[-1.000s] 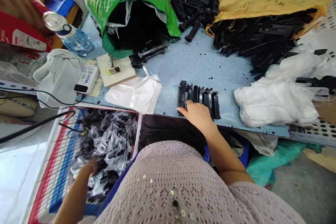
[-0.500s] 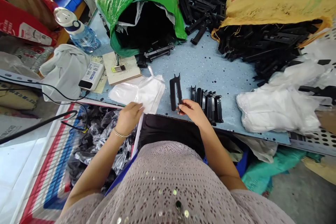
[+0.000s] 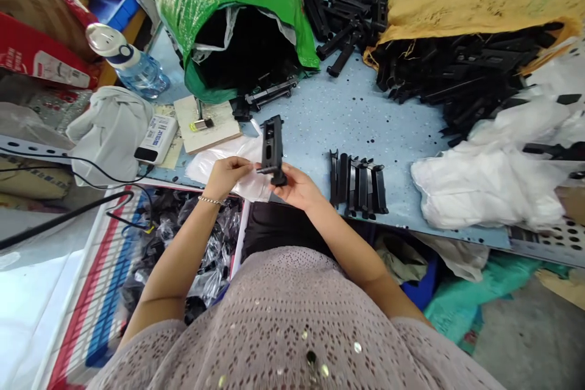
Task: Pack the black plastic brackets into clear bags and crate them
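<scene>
My right hand (image 3: 298, 187) is closed around the lower end of a black plastic part (image 3: 273, 145), a long piece with slots, tilted upright over the table's front edge. Close beside it, my left hand (image 3: 228, 175) has thumb and fingers pinched together, its fingertips at the part's lower left side. What the left fingers grip is too small to make out. Under and behind both hands lies a stack of clear plastic bags (image 3: 244, 149). To the right, several similar black parts (image 3: 359, 186) stand side by side in a row on the blue table (image 3: 315, 128).
A green sack (image 3: 183, 6) and a yellow sack (image 3: 439, 6) spill black parts at the back. White bags (image 3: 484, 186) lie at right. At left are a water bottle (image 3: 137, 67), a white power bank (image 3: 156, 137) and a board (image 3: 205, 125). A basket (image 3: 91, 311) stands below.
My right hand has carried the black part left, away from the row, and turned it. My left hand has risen slightly from the plastic bags to meet it.
</scene>
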The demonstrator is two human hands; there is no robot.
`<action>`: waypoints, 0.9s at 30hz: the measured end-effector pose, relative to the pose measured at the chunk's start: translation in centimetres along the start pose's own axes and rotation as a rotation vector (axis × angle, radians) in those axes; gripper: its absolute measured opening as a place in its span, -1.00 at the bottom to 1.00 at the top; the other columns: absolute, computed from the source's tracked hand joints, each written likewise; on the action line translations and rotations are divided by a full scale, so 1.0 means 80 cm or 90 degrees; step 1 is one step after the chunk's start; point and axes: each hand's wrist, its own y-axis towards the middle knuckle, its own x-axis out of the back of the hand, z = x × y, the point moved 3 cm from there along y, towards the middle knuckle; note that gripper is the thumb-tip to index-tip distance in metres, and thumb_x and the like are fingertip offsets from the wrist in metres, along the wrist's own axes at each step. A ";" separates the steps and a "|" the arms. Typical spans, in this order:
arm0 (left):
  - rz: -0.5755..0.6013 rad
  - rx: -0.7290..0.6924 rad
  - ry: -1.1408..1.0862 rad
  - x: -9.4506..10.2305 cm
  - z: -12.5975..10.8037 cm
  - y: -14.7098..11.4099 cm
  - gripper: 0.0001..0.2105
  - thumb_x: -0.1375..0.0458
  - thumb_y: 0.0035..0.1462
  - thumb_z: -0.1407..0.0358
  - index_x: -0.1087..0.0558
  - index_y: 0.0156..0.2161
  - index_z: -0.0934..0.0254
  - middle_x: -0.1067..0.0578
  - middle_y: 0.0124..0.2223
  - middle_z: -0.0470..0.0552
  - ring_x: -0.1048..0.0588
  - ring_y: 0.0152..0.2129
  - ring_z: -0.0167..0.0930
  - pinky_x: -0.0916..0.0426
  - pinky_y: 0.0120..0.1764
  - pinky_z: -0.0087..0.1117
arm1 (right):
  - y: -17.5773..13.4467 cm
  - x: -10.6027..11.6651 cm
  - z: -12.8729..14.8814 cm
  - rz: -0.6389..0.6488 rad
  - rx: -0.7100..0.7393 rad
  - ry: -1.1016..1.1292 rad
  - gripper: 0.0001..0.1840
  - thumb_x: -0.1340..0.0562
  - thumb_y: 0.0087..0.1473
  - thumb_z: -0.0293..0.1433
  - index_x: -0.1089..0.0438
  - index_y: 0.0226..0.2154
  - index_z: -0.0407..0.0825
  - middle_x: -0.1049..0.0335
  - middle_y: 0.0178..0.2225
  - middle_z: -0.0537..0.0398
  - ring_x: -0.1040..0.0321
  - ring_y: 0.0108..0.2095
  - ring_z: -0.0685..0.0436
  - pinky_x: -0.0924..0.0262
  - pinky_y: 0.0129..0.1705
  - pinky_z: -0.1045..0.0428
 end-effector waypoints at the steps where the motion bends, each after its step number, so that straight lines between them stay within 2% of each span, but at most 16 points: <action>1: -0.010 -0.001 -0.004 -0.001 0.000 -0.003 -0.74 -0.38 -0.17 0.16 -0.59 -0.37 0.30 -0.60 -0.38 0.00 -0.47 -0.46 -0.41 -0.34 -0.36 -0.40 | 0.014 -0.002 -0.005 -0.012 -0.006 0.013 -0.94 -0.22 0.30 -0.39 -0.35 -0.20 -0.05 -0.56 -0.39 0.12 -0.57 -0.47 -0.03 -0.44 -0.52 0.16; 4: -0.078 -0.059 0.031 0.006 -0.007 -0.014 -0.82 -0.34 -0.09 0.22 -0.49 -0.41 0.27 -0.61 -0.32 0.04 -0.51 -0.41 -0.38 -0.40 -0.33 -0.38 | 0.042 0.001 -0.017 -0.070 -0.005 0.015 -0.94 -0.22 0.29 -0.46 -0.32 -0.27 -0.04 -0.54 -0.43 0.13 -0.57 -0.48 -0.05 -0.42 -0.55 0.17; 7: -0.144 -0.238 0.233 0.019 -0.027 -0.029 -0.97 -0.20 0.09 0.36 -0.48 -0.37 0.23 -0.63 -0.13 0.11 -0.56 -0.22 -0.27 -0.48 -0.14 -0.23 | 0.046 0.007 -0.018 -0.070 0.006 -0.022 -0.96 -0.25 0.26 -0.46 -0.34 -0.25 -0.05 -0.56 -0.37 0.10 -0.58 -0.45 -0.04 -0.42 -0.54 0.17; 9: -0.149 -0.337 0.415 0.023 -0.037 -0.032 -0.82 -0.09 0.13 0.47 -0.54 -0.31 0.22 -0.61 -0.01 0.16 -0.54 -0.06 -0.16 -0.45 0.02 -0.07 | 0.038 0.011 -0.016 -0.047 0.025 -0.060 -0.93 -0.28 0.23 -0.44 -0.36 -0.23 -0.05 -0.56 -0.35 0.10 -0.59 -0.43 -0.04 -0.44 -0.51 0.17; 11: -0.132 -0.370 0.521 0.025 -0.041 -0.026 -0.67 -0.02 0.13 0.53 -0.60 -0.17 0.24 -0.58 0.07 0.20 -0.50 0.04 -0.09 -0.41 0.10 0.02 | 0.022 0.015 -0.013 -0.019 0.055 -0.096 -0.87 -0.33 0.20 -0.39 -0.37 -0.23 -0.05 -0.56 -0.37 0.13 -0.59 -0.43 -0.03 -0.45 -0.47 0.17; 13: -0.094 -0.370 0.517 0.029 -0.041 -0.015 -0.54 0.01 0.12 0.54 -0.57 0.05 0.28 -0.53 0.15 0.23 -0.50 0.07 -0.11 -0.43 0.12 -0.01 | 0.003 0.020 -0.016 0.052 0.038 -0.129 -0.76 -0.39 0.14 -0.29 -0.40 -0.21 -0.05 -0.59 -0.38 0.11 -0.58 -0.44 -0.04 -0.46 -0.45 0.16; 16: 0.003 -0.354 0.418 0.034 -0.039 -0.007 -0.42 -0.01 0.12 0.50 -0.42 0.26 0.32 -0.41 0.29 0.26 -0.56 -0.05 -0.24 -0.53 0.00 -0.18 | -0.019 0.028 -0.035 0.171 -0.099 -0.136 -0.63 -0.44 0.08 -0.21 -0.43 -0.20 -0.13 -0.63 -0.35 -0.04 -0.55 -0.49 -0.04 -0.44 -0.49 0.16; 18: 0.075 -0.350 0.367 0.034 -0.041 -0.016 -0.40 -0.03 0.16 0.46 -0.35 0.33 0.31 -0.35 0.34 0.28 -0.58 -0.15 -0.32 -0.56 -0.11 -0.26 | -0.020 0.034 -0.048 0.163 -0.176 -0.088 -0.69 -0.40 0.12 -0.26 -0.43 -0.24 -0.17 -0.62 -0.41 -0.07 -0.51 -0.54 0.00 -0.38 -0.54 0.20; 20: 0.126 -0.378 0.354 0.029 -0.045 -0.040 -0.39 -0.03 0.21 0.46 -0.30 0.37 0.27 -0.33 0.35 0.28 -0.57 -0.05 -0.30 -0.56 -0.02 -0.25 | -0.013 0.036 -0.058 0.106 -0.210 -0.023 -0.79 -0.33 0.18 -0.33 -0.41 -0.29 -0.17 -0.58 -0.49 -0.04 -0.44 -0.59 0.04 -0.31 -0.59 0.24; 23: 0.169 -0.461 0.371 0.012 -0.053 -0.086 -0.35 0.01 0.26 0.52 -0.20 0.44 0.18 -0.31 0.38 0.24 -0.39 0.27 -0.20 -0.41 0.27 -0.11 | -0.006 0.034 -0.061 0.034 -0.173 0.047 -0.83 -0.29 0.20 -0.35 -0.40 -0.33 -0.15 -0.55 -0.54 0.02 -0.38 -0.62 0.08 -0.20 -0.63 0.28; 25: 0.183 -0.510 0.367 0.000 -0.055 -0.111 -0.30 0.02 0.28 0.56 -0.10 0.48 0.12 -0.28 0.40 0.22 -0.32 0.34 -0.21 -0.34 0.33 -0.11 | -0.011 0.031 -0.057 0.030 -0.110 0.018 -0.80 -0.35 0.14 -0.33 -0.42 -0.34 -0.15 -0.55 -0.53 0.03 -0.38 -0.61 0.07 -0.18 -0.64 0.26; 27: 0.175 -0.540 0.343 -0.008 -0.053 -0.124 -0.27 0.02 0.29 0.59 -0.05 0.50 0.08 -0.28 0.40 0.21 -0.34 0.33 -0.25 -0.35 0.33 -0.16 | -0.023 0.028 -0.055 0.059 -0.062 -0.049 -0.74 -0.41 0.07 -0.29 -0.45 -0.31 -0.15 -0.56 -0.52 0.02 -0.37 -0.61 0.05 -0.17 -0.64 0.22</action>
